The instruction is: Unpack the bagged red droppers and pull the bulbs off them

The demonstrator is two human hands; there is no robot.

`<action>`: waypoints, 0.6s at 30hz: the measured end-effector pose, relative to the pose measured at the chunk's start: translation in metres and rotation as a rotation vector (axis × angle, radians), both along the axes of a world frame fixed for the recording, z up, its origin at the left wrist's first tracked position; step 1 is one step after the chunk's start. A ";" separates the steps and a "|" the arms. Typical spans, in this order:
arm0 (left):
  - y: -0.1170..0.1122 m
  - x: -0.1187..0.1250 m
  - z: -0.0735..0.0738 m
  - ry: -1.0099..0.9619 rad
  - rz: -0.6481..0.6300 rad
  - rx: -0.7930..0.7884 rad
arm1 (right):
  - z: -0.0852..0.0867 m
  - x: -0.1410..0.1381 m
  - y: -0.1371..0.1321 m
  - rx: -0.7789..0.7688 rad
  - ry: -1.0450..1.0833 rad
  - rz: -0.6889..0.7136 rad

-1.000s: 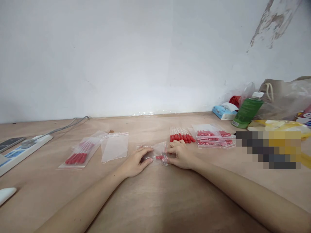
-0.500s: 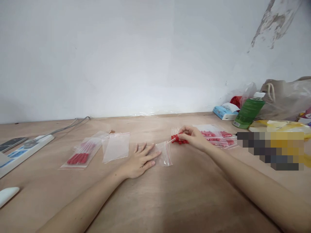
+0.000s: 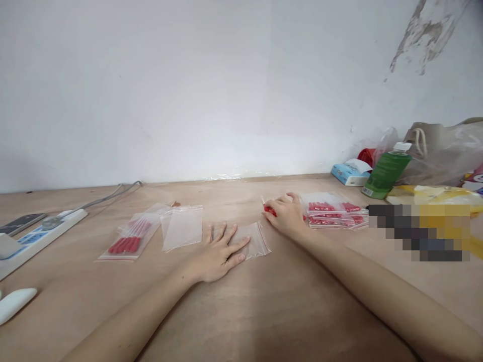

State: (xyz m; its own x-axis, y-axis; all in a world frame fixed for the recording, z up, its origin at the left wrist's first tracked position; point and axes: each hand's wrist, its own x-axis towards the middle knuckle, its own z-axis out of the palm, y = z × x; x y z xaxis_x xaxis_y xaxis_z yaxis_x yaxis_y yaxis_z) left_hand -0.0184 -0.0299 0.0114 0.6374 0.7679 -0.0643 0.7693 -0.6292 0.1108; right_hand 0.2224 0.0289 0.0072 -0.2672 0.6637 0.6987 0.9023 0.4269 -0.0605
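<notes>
My left hand [image 3: 219, 254] lies flat with fingers spread on a small clear zip bag [image 3: 253, 240] with a red seal strip, pinning it to the wooden table [image 3: 264, 311]. My right hand [image 3: 286, 213] rests curled over a loose pile of red-tipped thin sticks [image 3: 268, 208] just behind the bag; whether it grips any is hidden. Right of that hand lie several filled bags of red-tipped sticks [image 3: 332, 213]. To the left lie an empty clear bag [image 3: 181, 227] and a filled bag [image 3: 130, 236].
A white power strip [image 3: 37, 236] with its cable and a phone [image 3: 18, 222] lie at the left edge, a white object [image 3: 15, 303] nearer me. A green bottle [image 3: 385, 171], a tissue pack [image 3: 349, 173] and plastic bags [image 3: 441, 151] crowd the back right by the wall.
A second ago both hands held the small bag with a red stick at its mouth. My right hand then went to the stick pile and now lies lower on it; my left hand flattened on the bag.
</notes>
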 end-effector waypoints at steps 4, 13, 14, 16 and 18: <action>0.000 0.000 -0.002 -0.007 0.018 0.007 | -0.006 -0.010 -0.001 0.042 -0.255 -0.028; -0.001 0.001 0.002 -0.012 0.052 -0.018 | -0.001 -0.007 -0.014 0.018 -0.141 -0.059; -0.001 0.001 0.002 -0.013 0.052 -0.023 | 0.002 -0.007 -0.018 -0.003 -0.078 -0.038; 0.000 0.001 0.001 -0.017 0.052 -0.023 | 0.008 -0.007 -0.031 -0.063 -0.011 0.089; 0.001 0.000 -0.001 -0.021 0.046 -0.016 | 0.010 -0.008 -0.047 -0.155 -0.082 0.310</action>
State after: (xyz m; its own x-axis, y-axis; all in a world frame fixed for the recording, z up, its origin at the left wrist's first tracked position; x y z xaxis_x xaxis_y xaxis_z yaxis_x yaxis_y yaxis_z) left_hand -0.0184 -0.0293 0.0105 0.6027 0.7954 -0.0634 0.7948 -0.5913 0.1369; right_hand 0.2147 -0.0178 0.0172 -0.5235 0.6387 0.5639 0.7359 0.6725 -0.0784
